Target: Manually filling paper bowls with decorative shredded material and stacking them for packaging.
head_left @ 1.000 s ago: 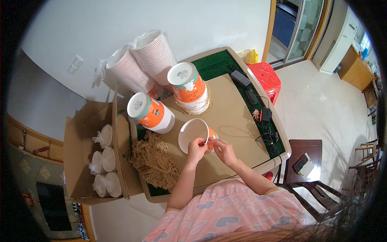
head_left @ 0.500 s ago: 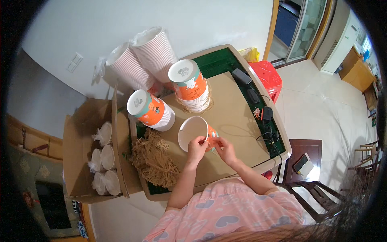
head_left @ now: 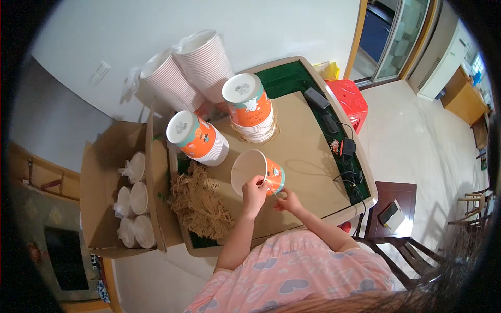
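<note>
A single paper bucket (head_left: 275,176), orange and teal outside and white inside, lies on its side with its mouth toward the left. My left hand (head_left: 254,194) pinches its near rim. Just below the bucket's base is my right hand (head_left: 287,201), its fingers loosely bent and apart, with nothing visible in them. Two stacks of upturned buckets stand beyond: a shorter stack (head_left: 195,140) at left and a taller stack (head_left: 249,107), which has thin cords looped around its lower part. A heap of tan cords (head_left: 201,203) lies left of my left hand.
Wrapped bucket stacks (head_left: 206,65) lean at the wall. An open cardboard box (head_left: 104,208) at left holds several white buckets. Black adapters and cables (head_left: 347,148) line the table's right side. A red stool (head_left: 348,101) stands beyond the table (head_left: 371,201).
My right hand has moved down from the bucket's side to below its base, and its fingers have spread. The left hand keeps its hold on the rim.
</note>
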Demonstrator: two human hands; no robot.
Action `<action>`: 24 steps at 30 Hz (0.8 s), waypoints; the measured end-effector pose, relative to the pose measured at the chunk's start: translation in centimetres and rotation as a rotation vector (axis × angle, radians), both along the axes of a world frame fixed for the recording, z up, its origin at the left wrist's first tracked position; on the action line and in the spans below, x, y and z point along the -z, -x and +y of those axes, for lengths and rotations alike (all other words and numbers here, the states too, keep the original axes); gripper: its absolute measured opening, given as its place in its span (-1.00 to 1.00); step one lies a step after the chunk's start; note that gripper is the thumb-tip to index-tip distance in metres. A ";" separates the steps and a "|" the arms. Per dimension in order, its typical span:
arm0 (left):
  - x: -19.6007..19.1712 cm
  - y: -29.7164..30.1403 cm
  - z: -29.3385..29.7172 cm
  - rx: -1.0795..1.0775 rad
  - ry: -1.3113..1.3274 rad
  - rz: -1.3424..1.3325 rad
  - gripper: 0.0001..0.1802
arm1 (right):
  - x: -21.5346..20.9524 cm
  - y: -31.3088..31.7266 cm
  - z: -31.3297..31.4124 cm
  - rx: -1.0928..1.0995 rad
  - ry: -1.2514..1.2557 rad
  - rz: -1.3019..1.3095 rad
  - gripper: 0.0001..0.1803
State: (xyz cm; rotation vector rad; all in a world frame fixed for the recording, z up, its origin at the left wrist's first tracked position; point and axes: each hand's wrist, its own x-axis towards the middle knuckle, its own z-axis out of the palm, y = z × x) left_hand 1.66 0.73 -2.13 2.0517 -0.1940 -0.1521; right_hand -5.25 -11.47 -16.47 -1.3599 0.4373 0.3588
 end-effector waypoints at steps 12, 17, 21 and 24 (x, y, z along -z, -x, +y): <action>-0.5 0.5 0.1 -0.013 -0.030 -0.076 -0.87 | -0.7 -0.1 -0.5 0.017 -0.172 0.092 -0.63; 0.3 0.5 0.5 -0.024 -0.025 -0.100 -0.87 | -2.2 0.2 -0.7 0.091 -0.302 0.133 -0.70; 0.1 0.6 0.4 0.004 0.026 -0.042 -0.84 | -1.6 -0.2 0.4 0.044 -0.281 0.108 -0.73; -0.4 0.7 0.4 -0.019 -0.051 -0.106 -0.87 | 0.6 -0.5 -0.3 0.234 -0.197 0.079 -0.75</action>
